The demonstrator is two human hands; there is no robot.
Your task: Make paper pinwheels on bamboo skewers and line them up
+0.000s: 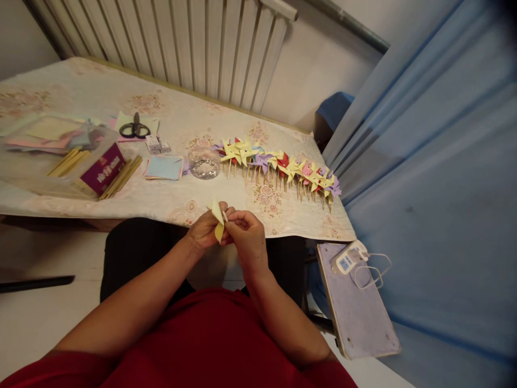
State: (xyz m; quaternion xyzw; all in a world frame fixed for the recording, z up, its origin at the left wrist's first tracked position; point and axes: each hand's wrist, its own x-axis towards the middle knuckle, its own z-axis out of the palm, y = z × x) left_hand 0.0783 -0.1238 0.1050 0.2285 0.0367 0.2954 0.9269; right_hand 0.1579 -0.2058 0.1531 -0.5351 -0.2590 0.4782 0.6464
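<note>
My left hand (205, 228) is closed on a folded pale yellow paper pinwheel (218, 221), held just off the table's front edge, above my lap. Close against it, my right hand (244, 230) has thumb and fingers pinched around a small whitish piece (225, 215) at the paper's side. What that piece is, I cannot make out. Beyond my hands a round clear dish (204, 165) holds small shiny bits. A stack of coloured paper squares (163, 167) lies left of the dish. Finished paper pinwheels (262, 160) on sticks lie in a row to the right.
Black-handled scissors (135, 127) rest on paper at the back left, near two small boxes (157, 144). A clear plastic bin (36, 180) holds papers and wooden sticks; more sticks (121, 179) lie beside it. At right, a stool (365, 318) carries a white plug-in device (348, 260) with a cable.
</note>
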